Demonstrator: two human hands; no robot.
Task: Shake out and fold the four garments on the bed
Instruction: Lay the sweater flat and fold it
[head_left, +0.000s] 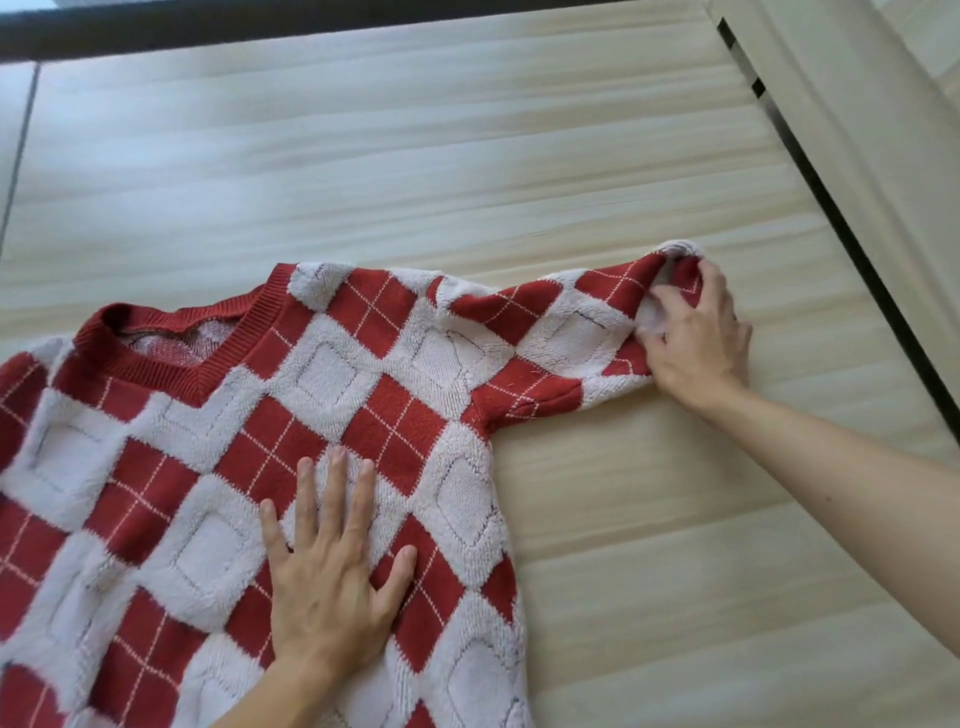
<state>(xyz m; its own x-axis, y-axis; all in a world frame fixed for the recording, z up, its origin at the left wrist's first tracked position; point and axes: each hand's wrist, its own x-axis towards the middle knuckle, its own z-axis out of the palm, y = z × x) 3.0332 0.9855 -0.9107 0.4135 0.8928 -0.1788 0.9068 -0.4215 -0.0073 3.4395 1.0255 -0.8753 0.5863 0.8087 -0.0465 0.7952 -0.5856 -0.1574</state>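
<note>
Pale wood-grain bed surface (467, 156), 1 garment in view: red-and-white diamond-pattern knit sweater (208, 467), flat, near-left, collar on far side. 2 hands. L hand (327, 571) flat on sweater body, fingers straight and spread, pressing. R hand (701, 338) at right, fingers curled round the bunched sleeve end (670, 280).

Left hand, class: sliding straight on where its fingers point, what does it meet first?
The left hand would only cross more red-and-white diamond-knit sweater, probably reaching its shoulder edge right of the red ribbed collar.
</note>
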